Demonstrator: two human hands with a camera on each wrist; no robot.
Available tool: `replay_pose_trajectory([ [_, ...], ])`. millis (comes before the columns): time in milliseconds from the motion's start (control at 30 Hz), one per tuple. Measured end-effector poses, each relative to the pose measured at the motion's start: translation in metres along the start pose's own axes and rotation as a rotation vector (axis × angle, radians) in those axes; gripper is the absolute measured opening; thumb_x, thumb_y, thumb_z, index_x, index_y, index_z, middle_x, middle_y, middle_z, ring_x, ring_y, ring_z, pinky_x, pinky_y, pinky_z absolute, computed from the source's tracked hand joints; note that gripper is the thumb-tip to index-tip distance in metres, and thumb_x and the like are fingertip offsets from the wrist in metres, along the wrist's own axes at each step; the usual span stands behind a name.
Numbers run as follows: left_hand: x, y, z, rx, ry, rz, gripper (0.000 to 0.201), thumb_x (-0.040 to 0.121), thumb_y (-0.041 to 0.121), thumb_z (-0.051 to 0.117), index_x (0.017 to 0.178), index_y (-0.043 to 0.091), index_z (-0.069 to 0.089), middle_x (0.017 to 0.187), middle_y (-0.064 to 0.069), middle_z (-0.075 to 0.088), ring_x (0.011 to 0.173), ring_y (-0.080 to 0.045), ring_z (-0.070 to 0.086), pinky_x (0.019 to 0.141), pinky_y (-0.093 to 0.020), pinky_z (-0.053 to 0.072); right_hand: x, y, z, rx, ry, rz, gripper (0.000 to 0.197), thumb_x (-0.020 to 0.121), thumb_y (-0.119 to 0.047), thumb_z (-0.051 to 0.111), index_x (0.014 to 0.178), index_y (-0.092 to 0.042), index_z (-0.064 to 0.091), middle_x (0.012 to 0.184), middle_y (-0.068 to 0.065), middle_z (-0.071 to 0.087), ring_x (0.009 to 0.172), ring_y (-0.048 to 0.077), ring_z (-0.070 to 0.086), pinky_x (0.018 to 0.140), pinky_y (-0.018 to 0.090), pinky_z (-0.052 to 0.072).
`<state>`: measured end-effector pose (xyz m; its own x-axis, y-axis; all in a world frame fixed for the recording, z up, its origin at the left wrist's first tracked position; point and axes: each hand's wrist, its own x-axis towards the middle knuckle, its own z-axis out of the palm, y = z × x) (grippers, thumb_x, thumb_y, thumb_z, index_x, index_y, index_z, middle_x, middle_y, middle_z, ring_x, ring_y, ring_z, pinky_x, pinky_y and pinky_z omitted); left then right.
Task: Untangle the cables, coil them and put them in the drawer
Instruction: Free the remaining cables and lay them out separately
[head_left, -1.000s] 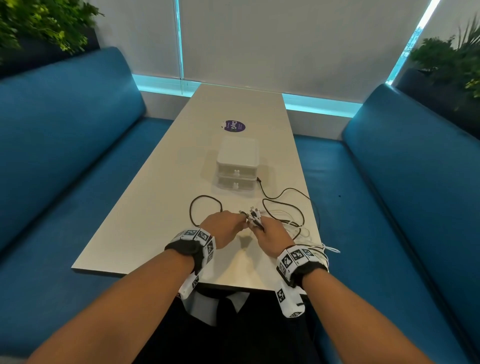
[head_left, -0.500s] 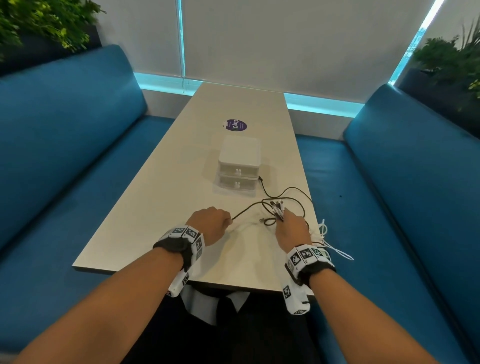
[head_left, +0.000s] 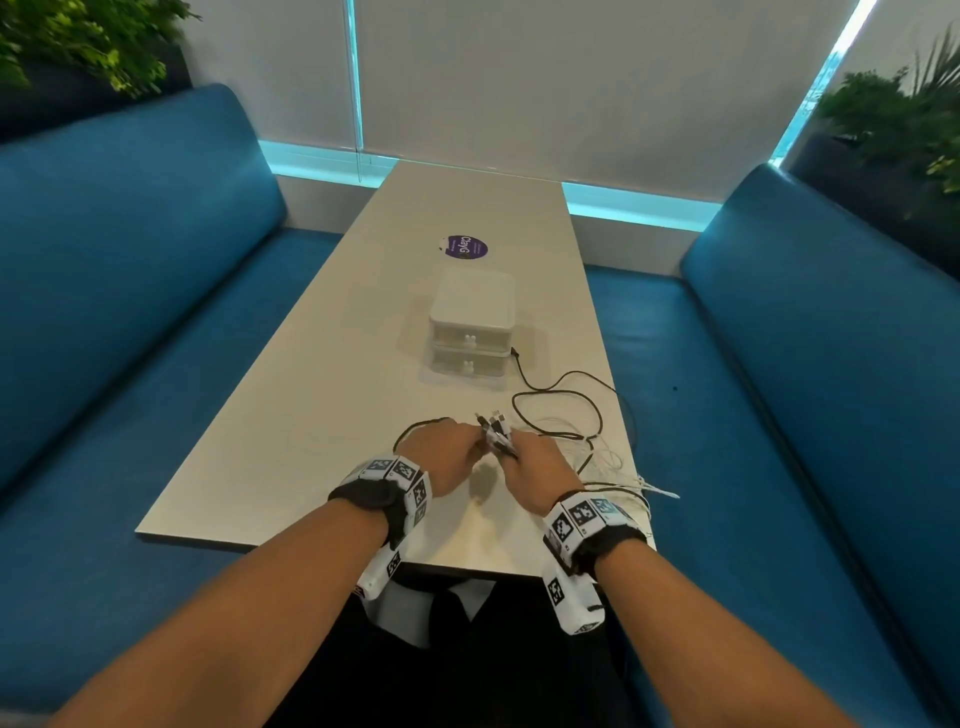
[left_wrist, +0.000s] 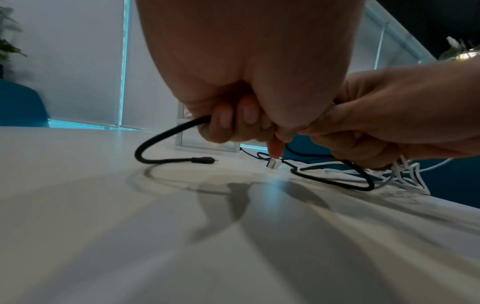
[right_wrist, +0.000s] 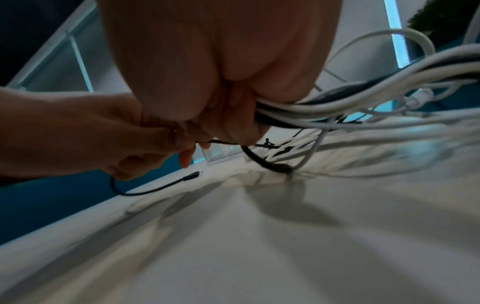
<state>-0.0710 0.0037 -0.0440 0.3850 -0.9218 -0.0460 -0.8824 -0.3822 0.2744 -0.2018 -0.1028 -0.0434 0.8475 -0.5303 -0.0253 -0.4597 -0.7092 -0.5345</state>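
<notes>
My left hand and right hand meet over the near part of the table. The left hand grips a black cable whose free plug end lies on the table. My right hand grips a bundle of white and black cables, with plug ends sticking up between the hands. Loose black cable and white cable trail to the right near the table edge. The white two-drawer box stands beyond, both drawers closed.
A purple round sticker lies past the drawer box. The white table is flanked by blue benches on both sides. White cable loops overhang the right table edge.
The hands were apart half a second ago with black cable stretched between them; now they have come back together, and the cable loops out to the left of the left hand.
</notes>
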Motion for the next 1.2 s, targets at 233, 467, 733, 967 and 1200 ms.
replay_pose_trajectory([
  [233,-0.012,-0.015,0.002,-0.095,-0.031,0.007,0.026,0.104,0.034,0.042,0.103,0.019,0.064,0.092,-0.001,0.067,0.081,-0.020,0.059,0.079,-0.036,0.048,0.004,0.012,-0.007,-0.138,-0.061,0.133,0.024,0.100,-0.033,0.047,0.105,-0.015,0.062,0.097,0.010,0.067,0.089,0.029,0.064,0.078,0.039,0.052],
  [467,-0.018,-0.044,-0.010,-0.037,-0.008,-0.058,0.034,0.105,0.034,0.039,0.093,0.015,0.065,0.085,-0.002,0.067,0.076,-0.022,0.062,0.073,-0.037,0.050,0.000,0.045,-0.032,-0.270,0.070,0.394,0.023,0.099,-0.024,0.043,0.109,-0.013,0.061,0.102,0.011,0.067,0.092,0.030,0.065,0.077,0.036,0.052],
  [733,-0.006,-0.015,-0.003,0.055,-0.017,-0.107,0.032,0.106,0.035,0.035,0.102,0.018,0.063,0.086,-0.003,0.058,0.075,-0.024,0.053,0.067,-0.032,0.040,0.001,0.014,-0.027,-0.218,0.210,0.324,0.021,0.098,-0.017,0.042,0.113,-0.010,0.054,0.103,0.015,0.064,0.095,0.036,0.063,0.074,0.038,0.046],
  [967,-0.001,0.001,0.001,-0.111,0.005,0.014,0.025,0.103,0.033,0.044,0.110,0.022,0.066,0.100,-0.005,0.068,0.090,-0.028,0.064,0.076,-0.039,0.051,0.003,-0.003,-0.003,-0.132,-0.006,0.001,0.017,0.098,-0.020,0.048,0.105,-0.010,0.060,0.102,0.014,0.066,0.096,0.033,0.061,0.071,0.032,0.041],
  [1200,-0.008,-0.022,-0.001,-0.210,-0.031,-0.024,0.025,0.100,0.023,0.050,0.116,0.020,0.068,0.116,-0.002,0.069,0.101,-0.021,0.064,0.091,-0.035,0.050,-0.004,0.025,-0.008,-0.264,-0.015,0.303,0.024,0.100,-0.025,0.041,0.116,-0.015,0.056,0.113,0.011,0.063,0.103,0.029,0.061,0.086,0.038,0.050],
])
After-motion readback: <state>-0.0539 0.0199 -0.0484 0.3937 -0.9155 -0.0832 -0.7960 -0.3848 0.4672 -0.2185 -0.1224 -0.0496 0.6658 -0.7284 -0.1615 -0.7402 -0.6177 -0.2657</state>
